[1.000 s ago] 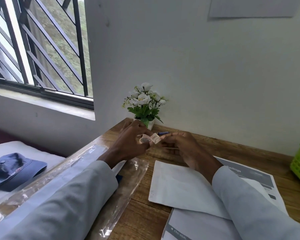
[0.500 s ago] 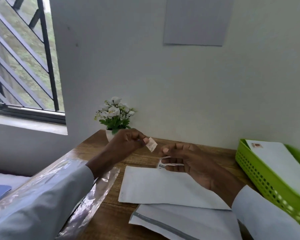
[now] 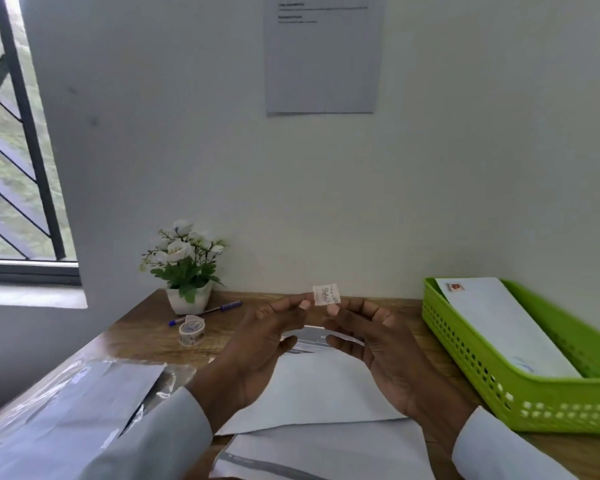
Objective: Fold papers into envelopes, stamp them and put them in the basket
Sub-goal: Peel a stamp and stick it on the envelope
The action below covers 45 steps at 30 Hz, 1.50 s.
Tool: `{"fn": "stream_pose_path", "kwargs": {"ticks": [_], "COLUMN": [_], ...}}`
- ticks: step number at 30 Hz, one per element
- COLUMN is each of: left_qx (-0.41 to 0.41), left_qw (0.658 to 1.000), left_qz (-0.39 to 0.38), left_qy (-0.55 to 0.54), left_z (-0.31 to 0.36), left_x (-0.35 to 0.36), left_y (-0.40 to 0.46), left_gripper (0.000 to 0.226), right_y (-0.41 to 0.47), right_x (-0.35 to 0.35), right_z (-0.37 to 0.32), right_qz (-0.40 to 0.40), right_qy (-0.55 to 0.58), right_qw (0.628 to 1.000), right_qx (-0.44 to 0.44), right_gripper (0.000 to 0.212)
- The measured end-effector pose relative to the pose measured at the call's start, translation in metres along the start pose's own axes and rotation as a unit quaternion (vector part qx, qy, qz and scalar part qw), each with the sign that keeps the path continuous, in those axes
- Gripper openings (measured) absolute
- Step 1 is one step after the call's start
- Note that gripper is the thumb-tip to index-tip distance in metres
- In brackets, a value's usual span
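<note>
Left hand (image 3: 257,344): raised above the desk, fingertips pinching the left edge of the stamp.
Right hand (image 3: 378,344): raised opposite, fingertips pinching the stamp at its lower right edge; both hands grasp the one item.
Stamp (image 3: 326,295): small, pale, perforated, printed face toward the camera, held upright in the air between the two hands, clear of the desk. Judged to be held this way for peeling its backing or for turning it before sticking; which of these cannot be told.
Envelope (image 3: 319,389): white, folded, lying flat on the desk directly below the hands, placed where the stamp can be brought straight down onto it. No stamp visible on it yet.
Papers (image 3: 326,455): further sheets under and nearer than the envelope, apparently stock awaiting folding.
Basket (image 3: 499,393): green, perforated, at the right of the desk, within reach; holds a finished envelope (image 3: 506,327) with a stamp at its far corner.
Tape roll (image 3: 191,331) and pen (image 3: 208,310): on the desk left of the hands, near the flower pot (image 3: 187,299), not in use.
Stage: stamping step in hand; basket placement not yet done for this envelope.
</note>
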<state>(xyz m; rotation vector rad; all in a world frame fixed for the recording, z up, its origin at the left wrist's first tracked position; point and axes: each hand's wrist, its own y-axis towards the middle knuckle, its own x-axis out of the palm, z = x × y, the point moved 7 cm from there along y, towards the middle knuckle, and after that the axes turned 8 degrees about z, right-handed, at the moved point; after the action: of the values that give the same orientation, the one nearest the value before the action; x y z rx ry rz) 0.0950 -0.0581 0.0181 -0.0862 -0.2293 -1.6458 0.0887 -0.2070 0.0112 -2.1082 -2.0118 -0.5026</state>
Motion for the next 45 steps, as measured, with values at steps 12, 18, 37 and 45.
{"fn": "stream_pose_path", "kwargs": {"ticks": [12,18,37,45], "left_qx": [-0.011,-0.006,0.044,0.245], "left_qw": [0.994,0.994,0.976,0.816], "left_qz": [-0.025,-0.012,-0.021,-0.085], "left_qy": [0.104,0.104,0.211,0.517], "left_z": [-0.014,-0.009,-0.02,-0.035], "left_x": [0.01,0.005,0.026,0.055], "left_y": [-0.003,0.007,0.028,0.034], "left_gripper": [0.018,0.041,0.011,0.041], "right_y": [0.005,0.008,0.02,0.028], "right_x": [-0.017,-0.025,-0.052,-0.089], "right_z": [-0.005,-0.01,-0.019,0.0], "right_qz": [0.052,0.06,0.07,0.148], "right_qy": [0.044,-0.011,-0.096,-0.176], "right_qw": [0.998,0.998,0.993,0.971], "right_qx": [-0.013,-0.023,-0.006,0.059], "right_gripper": [0.004,0.006,0.021,0.011]}}
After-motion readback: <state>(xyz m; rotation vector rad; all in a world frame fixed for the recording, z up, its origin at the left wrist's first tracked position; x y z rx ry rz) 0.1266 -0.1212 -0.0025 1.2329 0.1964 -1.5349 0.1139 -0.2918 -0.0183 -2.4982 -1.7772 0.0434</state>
